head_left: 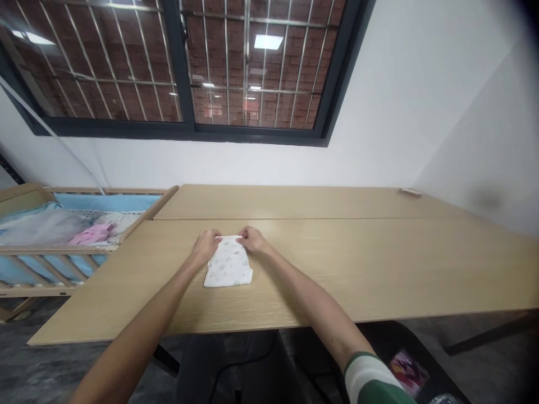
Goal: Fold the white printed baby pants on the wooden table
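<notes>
- Crib (54, 252) at far left of our head view, wooden rails, right beside the table (337, 264).
- In it we see light blue lining (107, 201) along the sides, a sheer whitish sheet (44, 225) heaped to the left, a pink cloth (91, 233) nearer the table end, pale patterned fabric (122, 221) next to that. Anything under the heap is hidden from us.
- Folded cloth (228, 264), white with small scattered print, lies on the table's front panel, left of centre. Narrow end away from us, wide end toward us.
- Our left hand (205, 247): thumb and fingers pinched together, holding the cloth's far left corner.
- Our right hand (253, 241): same pinch on the far right corner, fingertips closed on the fabric.
- Far edge of the cloth spans the short gap between the two pinches; the rest lies on our side of the fingertips, between the forearms.
- Cloth print reads to us as greyish and greenish motifs, too small to make out.
- Flat rectangular item (408, 371) with a pink-and-dark picture sits on a black seat (389, 336), lower right; too blurred for us to read.
- Small pale object (410, 192) at the table's back right; we can't tell what it is.
</notes>
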`<state>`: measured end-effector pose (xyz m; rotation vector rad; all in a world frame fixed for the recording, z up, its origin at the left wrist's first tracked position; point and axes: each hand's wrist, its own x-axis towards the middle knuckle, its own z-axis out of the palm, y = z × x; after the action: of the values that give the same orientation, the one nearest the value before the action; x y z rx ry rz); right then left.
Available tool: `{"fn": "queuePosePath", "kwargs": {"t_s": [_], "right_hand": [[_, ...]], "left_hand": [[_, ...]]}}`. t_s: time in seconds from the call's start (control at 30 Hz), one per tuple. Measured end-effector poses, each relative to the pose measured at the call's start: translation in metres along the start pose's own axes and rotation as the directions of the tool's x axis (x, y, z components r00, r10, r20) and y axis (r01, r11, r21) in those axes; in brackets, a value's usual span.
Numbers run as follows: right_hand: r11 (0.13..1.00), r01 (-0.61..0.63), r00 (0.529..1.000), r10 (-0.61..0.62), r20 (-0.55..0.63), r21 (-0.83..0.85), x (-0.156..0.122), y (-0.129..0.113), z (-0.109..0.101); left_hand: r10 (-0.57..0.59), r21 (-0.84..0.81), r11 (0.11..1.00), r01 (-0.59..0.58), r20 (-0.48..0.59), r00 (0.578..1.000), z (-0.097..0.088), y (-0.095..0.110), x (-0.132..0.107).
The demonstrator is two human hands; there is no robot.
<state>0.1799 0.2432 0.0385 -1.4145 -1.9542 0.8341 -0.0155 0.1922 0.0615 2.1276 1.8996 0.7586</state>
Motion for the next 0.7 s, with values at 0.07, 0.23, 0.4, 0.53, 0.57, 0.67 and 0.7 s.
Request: {"fn": "queuePosePath", "kwargs": {"t_s": [0.07, 0.23, 0.4, 0.53, 0.57, 0.67, 0.7], "right_hand": [[1.0, 0.002, 1.0, -0.002, 0.001, -0.011, -0.003, 0.003, 0.0], [0.952, 0.275, 0.958, -0.283, -0.044, -0.131, -0.031, -0.017, -0.012], [0.764, 0.642, 0.738, -0.591, 0.325, -0.067, -0.084, -0.063, -0.009], [0.665, 0.743, 0.525, -0.647, 0.552, 0.073, -0.111, -0.077, 0.016], [0.665, 0.743, 0.5, -0.631, 0.593, 0.081, -0.112, -0.074, 0.022], [0.73, 0.683, 0.525, -0.51, 0.681, 0.02, -0.1, -0.059, 0.033], [0.757, 0.653, 0.558, -0.467, 0.686, -0.016, -0.095, -0.054, 0.035]], "left_hand": [[0.008, 0.044, 0.999, -0.007, -0.019, 1.0, 0.002, 0.002, -0.003], [0.125, 0.156, 0.981, -0.112, -0.076, 0.989, 0.007, 0.023, -0.063], [0.291, 0.37, 0.905, -0.212, -0.173, 0.941, 0.042, 0.044, -0.159], [0.304, 0.368, 0.906, -0.21, -0.219, 0.927, 0.064, 0.04, -0.184], [0.308, 0.364, 0.907, -0.213, -0.226, 0.924, 0.066, 0.037, -0.183], [0.346, 0.404, 0.884, -0.234, -0.23, 0.91, 0.068, 0.031, -0.177], [0.366, 0.436, 0.866, -0.243, -0.224, 0.903, 0.067, 0.031, -0.176]]}}
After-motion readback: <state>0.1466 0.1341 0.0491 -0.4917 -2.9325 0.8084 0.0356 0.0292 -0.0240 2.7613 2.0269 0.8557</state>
